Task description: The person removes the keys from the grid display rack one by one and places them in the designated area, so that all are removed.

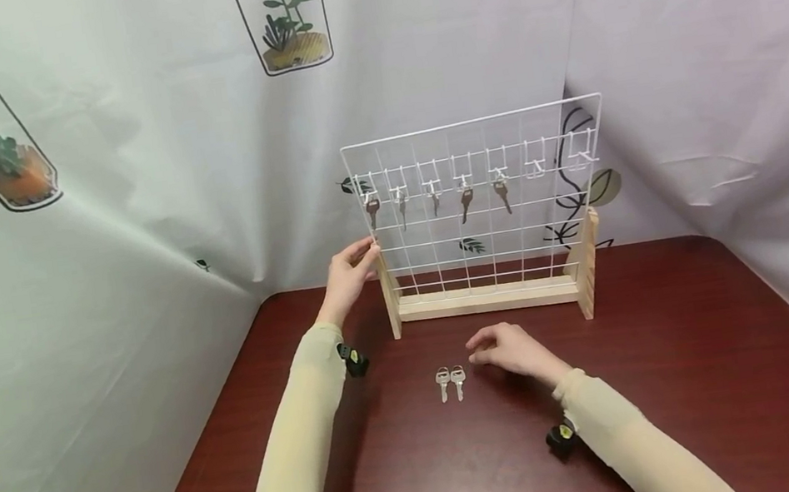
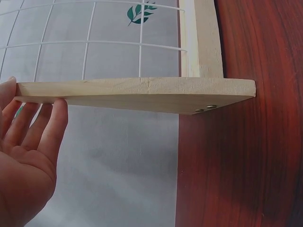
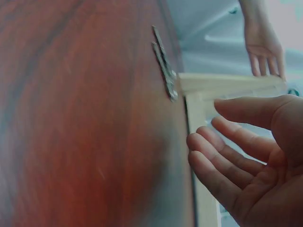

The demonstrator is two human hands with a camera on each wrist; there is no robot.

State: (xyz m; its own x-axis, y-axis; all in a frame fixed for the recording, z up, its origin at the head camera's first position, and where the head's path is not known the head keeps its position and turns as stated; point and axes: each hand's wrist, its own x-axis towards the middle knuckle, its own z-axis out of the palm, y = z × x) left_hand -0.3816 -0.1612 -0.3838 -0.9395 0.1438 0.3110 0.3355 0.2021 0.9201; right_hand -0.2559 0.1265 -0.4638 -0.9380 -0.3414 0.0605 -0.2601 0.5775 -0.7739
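Note:
A white wire grid rack (image 1: 485, 246) on a wooden stand has several keys (image 1: 467, 200) hanging from its white hooks. My left hand (image 1: 352, 275) holds the top of the rack's left wooden side post (image 2: 137, 90), thumb on one side and fingers on the other. Two silver keys (image 1: 444, 384) lie side by side on the table in front of the rack. Just right of them hovers my right hand (image 1: 511, 349), fingers loosely bent and apart from the keys. In the right wrist view that hand (image 3: 251, 151) holds nothing, and the keys (image 3: 163, 66) look blurred.
The dark red wooden table (image 1: 427, 477) carries the rack near its back edge. More white hooks (image 1: 582, 157) sit at the rack's right end. Pale fabric (image 1: 139, 257) with plant prints hangs behind and at both sides. Each sleeve has a black wrist camera (image 1: 354, 359).

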